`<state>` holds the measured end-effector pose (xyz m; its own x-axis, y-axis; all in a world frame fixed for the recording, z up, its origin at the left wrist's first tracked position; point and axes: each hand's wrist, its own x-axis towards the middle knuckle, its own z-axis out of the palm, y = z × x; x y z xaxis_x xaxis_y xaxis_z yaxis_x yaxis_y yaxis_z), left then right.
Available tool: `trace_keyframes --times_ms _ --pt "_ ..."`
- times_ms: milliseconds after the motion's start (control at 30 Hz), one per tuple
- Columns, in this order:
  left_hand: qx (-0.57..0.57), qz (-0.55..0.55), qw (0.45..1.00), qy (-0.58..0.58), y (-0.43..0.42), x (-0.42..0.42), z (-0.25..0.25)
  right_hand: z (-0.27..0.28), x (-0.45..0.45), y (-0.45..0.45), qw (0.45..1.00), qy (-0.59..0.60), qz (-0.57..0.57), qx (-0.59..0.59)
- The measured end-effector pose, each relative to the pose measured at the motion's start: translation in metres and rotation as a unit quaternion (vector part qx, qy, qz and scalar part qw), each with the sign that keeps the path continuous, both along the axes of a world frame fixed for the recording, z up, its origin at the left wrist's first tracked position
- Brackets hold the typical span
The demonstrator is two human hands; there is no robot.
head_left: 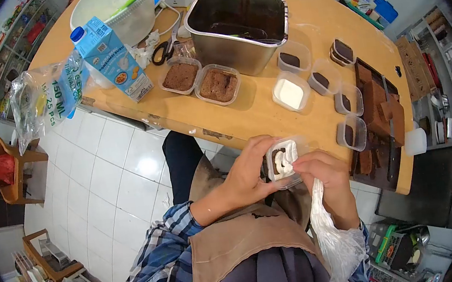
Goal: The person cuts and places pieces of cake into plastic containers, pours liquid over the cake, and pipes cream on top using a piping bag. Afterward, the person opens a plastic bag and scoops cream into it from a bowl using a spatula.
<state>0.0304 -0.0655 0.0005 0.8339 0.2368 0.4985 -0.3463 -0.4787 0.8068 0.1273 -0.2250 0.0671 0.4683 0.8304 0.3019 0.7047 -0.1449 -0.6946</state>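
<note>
My left hand (249, 172) is closed around the side of a small clear plastic cup (285, 183) at the table's front edge. Inside that cup, white cream (284, 162) lies in thick lines over dark cake, part of which still shows. My right hand (325, 171) grips a piping bag (325, 224), its tip down at the cream by the cup's right side. The bag's translucent tail hangs below my wrist. Just beyond the cup stands another clear cup (291, 92) with a smooth white top.
Several cups with dark cake (347, 99) stand to the right, beside a tray (389, 175) of brown cake blocks and a knife (392, 150). A deep metal pan (237, 45), two cake-filled tubs (218, 84), a blue carton (114, 62), scissors (163, 52) and a white bowl (111, 12) occupy the far side.
</note>
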Motion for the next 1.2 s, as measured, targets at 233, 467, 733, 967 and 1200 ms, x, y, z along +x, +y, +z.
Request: trace_keyframes --times_ms 233,467,733,967,1200 --pt "-0.007 0.008 1.000 0.005 -0.001 0.000 -0.004 -0.005 -0.007 0.002 0.993 0.112 -0.029 0.012" --pt "-0.008 -0.012 1.000 -0.019 0.000 0.002 0.001 0.010 -0.006 0.011 0.999 0.039 -0.015 0.009" --pt "-0.007 -0.012 1.000 -0.016 0.000 0.001 0.003 0.006 -0.001 0.011 1.000 0.025 -0.006 0.009" --pt "-0.017 -0.016 1.000 -0.017 -0.001 0.002 -0.001 0.002 -0.002 0.019 1.000 -0.003 -0.008 0.029" --pt "-0.011 -0.004 1.000 -0.021 0.001 0.001 -0.001 0.008 -0.006 0.022 0.999 0.008 -0.030 0.022"
